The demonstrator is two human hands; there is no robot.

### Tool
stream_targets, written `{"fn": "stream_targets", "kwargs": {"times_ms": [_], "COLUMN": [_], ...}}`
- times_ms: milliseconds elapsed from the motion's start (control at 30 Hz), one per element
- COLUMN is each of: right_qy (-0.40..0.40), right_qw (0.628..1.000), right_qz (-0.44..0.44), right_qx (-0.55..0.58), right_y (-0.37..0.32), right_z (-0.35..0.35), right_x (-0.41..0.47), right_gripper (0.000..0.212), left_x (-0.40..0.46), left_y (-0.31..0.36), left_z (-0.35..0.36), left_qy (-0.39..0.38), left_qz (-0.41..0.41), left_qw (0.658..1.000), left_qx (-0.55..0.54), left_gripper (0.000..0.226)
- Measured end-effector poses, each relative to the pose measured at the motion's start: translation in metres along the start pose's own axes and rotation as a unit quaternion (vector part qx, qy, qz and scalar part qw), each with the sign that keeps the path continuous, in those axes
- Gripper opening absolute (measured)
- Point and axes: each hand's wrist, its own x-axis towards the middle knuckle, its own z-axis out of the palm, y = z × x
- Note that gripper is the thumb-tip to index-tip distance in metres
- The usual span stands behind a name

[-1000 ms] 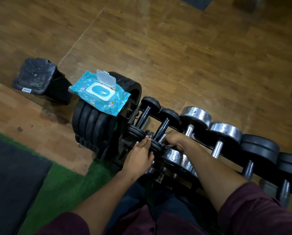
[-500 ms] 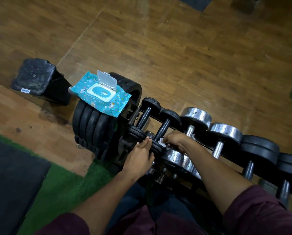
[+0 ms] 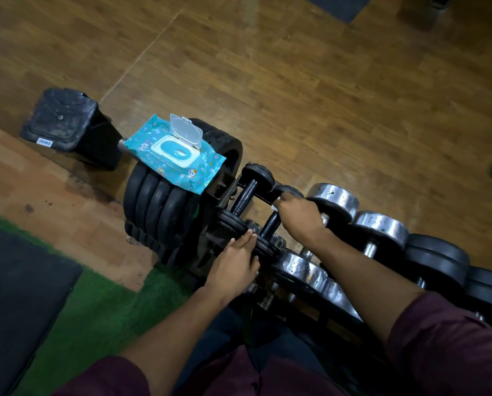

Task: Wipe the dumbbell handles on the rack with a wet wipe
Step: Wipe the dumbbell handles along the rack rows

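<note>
A wooden gym floor lies beyond the hands, with green turf under the left arm; the rack of dumbbells runs away to the right. The right hand grips the far end of the second black handle, a white bit of wipe showing at its fingers; the left hand rests flat, fingers straight, on the near black plates. The wipe pack lies open, left of both hands. I judge the work is near its start; the chrome dumbbells right of the hand remain.
</note>
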Motion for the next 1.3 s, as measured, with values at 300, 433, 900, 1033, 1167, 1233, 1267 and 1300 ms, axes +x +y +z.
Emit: {"fn": "stream_targets", "kwargs": {"times_ms": [300, 433, 900, 1033, 1167, 1233, 1267, 1300], "right_qy": [-0.096, -0.084, -0.217, -0.22, -0.258, -0.287, -0.302, -0.317], "right_qw": [0.994, 0.996, 0.976, 0.975, 0.966, 0.958, 0.953, 0.946], "right_qz": [-0.037, -0.023, 0.002, -0.027, -0.018, -0.022, -0.033, -0.048], "right_qx": [-0.04, -0.036, 0.016, 0.007, 0.004, 0.016, 0.025, 0.035], "right_y": [-0.017, -0.018, -0.017, -0.016, -0.025, -0.029, -0.03, -0.032], "right_z": [-0.01, -0.006, 0.006, 0.01, 0.009, 0.008, 0.009, 0.008], "right_x": [0.02, 0.021, 0.046, 0.047, 0.048, 0.05, 0.052, 0.054], "right_gripper": [0.026, 0.033, 0.026, 0.021, 0.022, 0.026, 0.03, 0.033], "left_x": [-0.003, -0.003, -0.004, -0.004, -0.003, -0.002, -0.002, -0.002], "left_y": [-0.002, -0.002, -0.004, -0.003, -0.005, -0.006, -0.006, -0.007], "left_z": [0.001, -0.001, -0.002, -0.003, -0.003, -0.002, -0.002, -0.002], "left_qy": [0.012, 0.015, 0.03, 0.024, 0.033, 0.034, 0.034, 0.036], "left_qz": [0.017, 0.017, 0.025, 0.023, 0.036, 0.038, 0.041, 0.044], "left_qw": [1.0, 1.0, 0.999, 0.999, 0.999, 0.999, 0.999, 0.998], "left_qx": [0.006, -0.002, -0.005, -0.012, -0.008, -0.007, -0.005, -0.004], "left_gripper": [0.058, 0.057, 0.058, 0.059, 0.06, 0.061, 0.061, 0.061]}}
